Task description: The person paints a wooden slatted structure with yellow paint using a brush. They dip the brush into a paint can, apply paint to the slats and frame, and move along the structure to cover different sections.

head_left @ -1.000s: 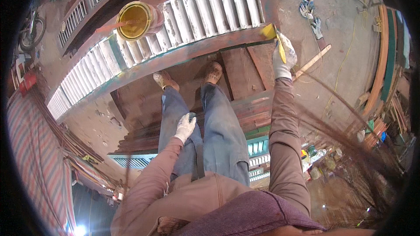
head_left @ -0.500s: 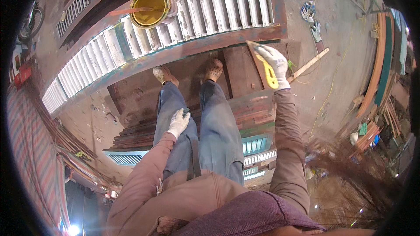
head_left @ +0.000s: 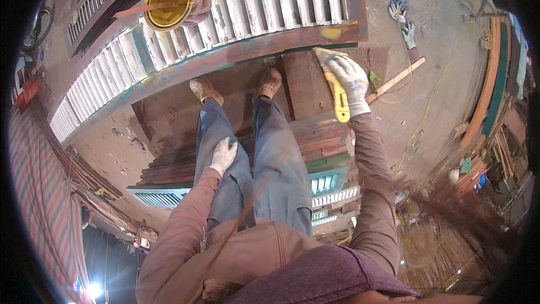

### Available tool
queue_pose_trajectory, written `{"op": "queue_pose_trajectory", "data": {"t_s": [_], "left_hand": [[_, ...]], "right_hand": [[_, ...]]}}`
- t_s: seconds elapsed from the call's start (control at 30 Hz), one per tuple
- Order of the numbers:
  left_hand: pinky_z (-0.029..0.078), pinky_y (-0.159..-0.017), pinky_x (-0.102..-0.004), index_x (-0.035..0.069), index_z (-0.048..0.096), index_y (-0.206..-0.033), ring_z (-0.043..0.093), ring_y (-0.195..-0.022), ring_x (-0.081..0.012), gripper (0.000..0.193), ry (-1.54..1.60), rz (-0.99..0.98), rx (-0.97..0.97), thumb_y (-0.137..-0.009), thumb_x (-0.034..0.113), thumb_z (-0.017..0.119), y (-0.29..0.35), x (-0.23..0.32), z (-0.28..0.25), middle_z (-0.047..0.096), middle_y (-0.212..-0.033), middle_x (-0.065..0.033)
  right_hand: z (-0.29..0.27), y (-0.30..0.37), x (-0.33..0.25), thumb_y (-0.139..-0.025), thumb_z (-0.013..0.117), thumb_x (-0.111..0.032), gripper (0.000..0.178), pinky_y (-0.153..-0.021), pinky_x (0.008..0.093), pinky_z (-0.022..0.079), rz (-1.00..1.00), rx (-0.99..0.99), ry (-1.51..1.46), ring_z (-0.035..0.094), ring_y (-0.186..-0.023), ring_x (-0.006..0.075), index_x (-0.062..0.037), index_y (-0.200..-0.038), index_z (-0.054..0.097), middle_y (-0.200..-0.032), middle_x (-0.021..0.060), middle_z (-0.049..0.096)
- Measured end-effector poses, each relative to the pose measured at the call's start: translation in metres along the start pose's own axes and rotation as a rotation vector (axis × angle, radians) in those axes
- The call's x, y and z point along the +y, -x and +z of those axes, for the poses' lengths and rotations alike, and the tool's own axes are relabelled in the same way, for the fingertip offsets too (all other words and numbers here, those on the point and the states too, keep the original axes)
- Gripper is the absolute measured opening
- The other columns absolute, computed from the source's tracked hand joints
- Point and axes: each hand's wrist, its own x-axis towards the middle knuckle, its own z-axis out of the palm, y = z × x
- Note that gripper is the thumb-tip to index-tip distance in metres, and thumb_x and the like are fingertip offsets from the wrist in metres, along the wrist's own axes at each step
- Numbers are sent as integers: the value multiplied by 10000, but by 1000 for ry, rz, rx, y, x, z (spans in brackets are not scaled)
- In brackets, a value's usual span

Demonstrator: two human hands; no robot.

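Note:
My right hand (head_left: 350, 79), in a white work glove, is closed around a paintbrush (head_left: 341, 104) with a yellow handle that has a hole at its end. Its tan tip points up and left, just below the near edge of a louvred wooden shutter (head_left: 264, 49). White slats fill the shutter's reddish-brown frame. A yellowish patch (head_left: 331, 34) shows on the frame near the brush tip. On the slats stands a can (head_left: 194, 3) of amber liquid, with a flat reddish stick across its mouth. My gloved left hand (head_left: 223, 156) lies on my left knee, fingers stretched and nothing visible in them.
Stacked reddish boards (head_left: 169, 171) and blue louvred panels (head_left: 163, 197) lie around my legs. Work gloves (head_left: 398, 8) and a wooden strip (head_left: 396, 79) are on the floor at right. Long planks (head_left: 488, 79) line the far right. Another shutter (head_left: 93, 8) lies at upper left.
My right hand and the brush have shifted slightly left, the handle hanging more upright. The yellowish patch on the frame now shows. The can and shutter sit higher and further left in view.

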Motion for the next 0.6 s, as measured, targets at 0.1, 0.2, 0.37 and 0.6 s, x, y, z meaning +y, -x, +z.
{"op": "queue_pose_trajectory", "data": {"t_s": [0.1, 0.2, 0.37, 0.6], "left_hand": [[387, -1040, -440, -29, 544, -1257, 510, -1201, -396, 536, -75, -19, 93, -920, 387, 531, -9, -16, -5, 564, -1260, -259], [396, -1029, -443, -26, 544, -1264, 515, -1192, -399, 537, -72, -33, 115, -919, 385, 526, -17, -54, -13, 570, -1249, -260], [408, -1018, -442, -23, 535, -1277, 518, -1193, -398, 560, -124, -124, 136, -919, 407, 522, -24, -70, -27, 570, -1250, -261], [441, -986, -424, 18, 563, -1269, 575, -1144, -358, 593, -208, -178, 122, -887, 471, 542, -40, -54, -44, 609, -1212, -232]], "right_hand": [[3, 20, 34, -853, 624, -171, 325, -883, 347, 511, 378, 197, 10, 635, -1047, 240, -166, -1177, 649, -1134, 55, 669], [-12, -11, 43, -876, 578, -131, 378, -908, 343, 502, 482, 117, 175, 634, -1050, 240, -165, -1251, 609, -1208, 47, 650], [11, -24, 10, -831, 601, -145, 436, -868, 275, 518, 401, 46, 269, 637, -1014, 150, -281, -1246, 613, -1224, -58, 639], [32, -30, -71, -823, 589, -92, 443, -850, 320, 517, 455, -32, 189, 649, -984, 202, -233, -1241, 630, -1208, -5, 652]]}}
